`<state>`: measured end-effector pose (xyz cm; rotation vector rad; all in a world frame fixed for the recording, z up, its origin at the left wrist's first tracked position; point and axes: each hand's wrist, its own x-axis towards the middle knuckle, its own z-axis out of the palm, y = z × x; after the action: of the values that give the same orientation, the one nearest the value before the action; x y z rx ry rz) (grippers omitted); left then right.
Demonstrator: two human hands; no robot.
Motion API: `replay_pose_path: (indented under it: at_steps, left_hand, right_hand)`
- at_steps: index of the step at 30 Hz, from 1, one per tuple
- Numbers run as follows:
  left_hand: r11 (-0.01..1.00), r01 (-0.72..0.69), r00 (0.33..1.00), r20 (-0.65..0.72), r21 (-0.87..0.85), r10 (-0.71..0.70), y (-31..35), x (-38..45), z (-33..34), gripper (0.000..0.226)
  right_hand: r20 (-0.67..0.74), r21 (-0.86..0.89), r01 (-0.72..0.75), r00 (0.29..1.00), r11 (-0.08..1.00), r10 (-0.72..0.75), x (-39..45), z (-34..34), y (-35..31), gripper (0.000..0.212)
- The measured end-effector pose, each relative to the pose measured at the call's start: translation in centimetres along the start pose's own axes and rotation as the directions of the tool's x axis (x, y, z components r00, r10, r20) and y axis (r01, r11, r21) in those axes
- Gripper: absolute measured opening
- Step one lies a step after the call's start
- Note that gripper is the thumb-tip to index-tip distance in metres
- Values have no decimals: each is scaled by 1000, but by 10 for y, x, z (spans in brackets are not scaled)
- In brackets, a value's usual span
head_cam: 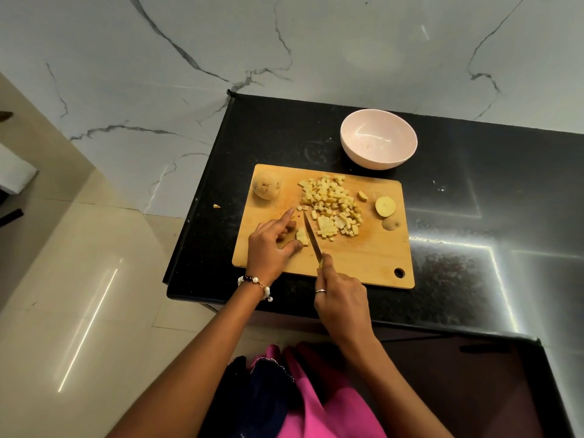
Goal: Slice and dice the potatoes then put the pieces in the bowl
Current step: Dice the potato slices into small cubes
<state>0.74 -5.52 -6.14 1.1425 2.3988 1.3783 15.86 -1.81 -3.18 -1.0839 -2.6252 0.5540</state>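
- A stray potato bit (216, 206) already lies on the black tabletop (474, 216) just off the left edge of the cutting board (363, 260); more could jump the same way if you chop hard this near that side.
- The whole potato (266, 185) sits loose at the board's far left corner and may roll off if the board gets jolted.
- Your left hand (272, 243) pinches a small potato piece (302, 237) with curled fingers. The piece is short, so your fingertips lie just beside the blade; a slip there is the main danger.
- Your right hand (343, 300) grips the handle of the knife (311, 235), blade touching the piece. A tilted cut could kick the piece out of the pinch.
- The diced pile (331, 207) spreads across the board's middle and crowds your cutting spot, so fresh cubes may scatter.
- Two potato ends (386, 206) rest near the right edge, easy to knock off.
- The bowl (378, 139) stands beyond the far edge, still without pieces; sweeping carelessly could spill cubes between board and bowl.
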Motion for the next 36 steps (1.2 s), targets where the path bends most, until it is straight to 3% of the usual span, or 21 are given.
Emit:
replay_pose_path:
  at_steps: [8, 11, 17, 28, 36]
  left_hand:
    - [1000, -16, 998, -57, 24, 17, 2, -1, 4, 67]
    - [999, -19, 997, -68, 32, 21, 2, 0, 5, 65]
    - [999, -13, 998, -63, 37, 15, 2, 4, 5, 61]
    - [996, -36, 998, -39, 82, 39, 5, -1, 3, 66]
    - [999, 1, 1000, -17, 48, 0, 8, -2, 1, 69]
  right_hand:
    - [57, -4, -4, 998, 1000, 4, -2, 9, -7, 45]
    - [107, -119, 23, 994, 993, -10, -2, 9, -14, 49]
    - [67, -298, 35, 998, 954, -16, 2, 16, -26, 66]
    - [133, -361, 67, 991, 930, -20, -16, 6, -8, 61]
    - [83, -217, 66, 995, 974, -49, 7, -1, 13, 50]
